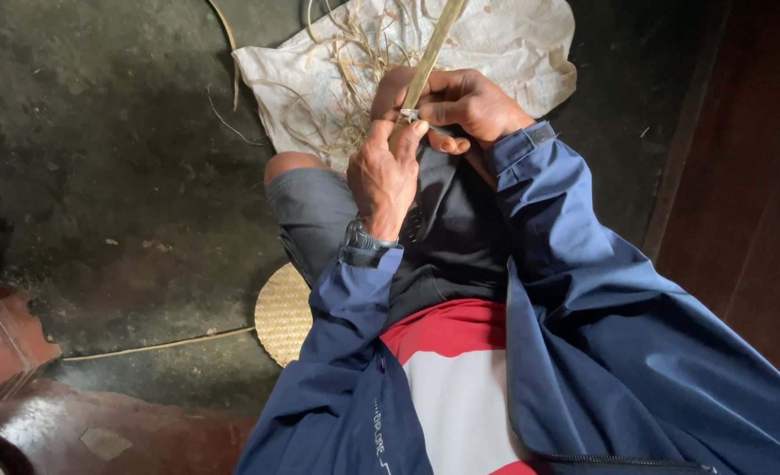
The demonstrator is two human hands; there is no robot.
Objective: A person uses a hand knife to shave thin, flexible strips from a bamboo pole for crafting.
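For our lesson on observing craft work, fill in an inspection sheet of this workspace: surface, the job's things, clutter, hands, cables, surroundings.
Surface: dark, stained floor.
Job's things: bamboo strip, small blade against it.
Clutter: thin shavings on a pale sack; loose strip on the floor.
Hands: left hand grips the bamboo strip's lower end; right hand holds it at the blade.
Cables: nothing seen.
Surroundings: woven round mat under the person; reddish object, left.
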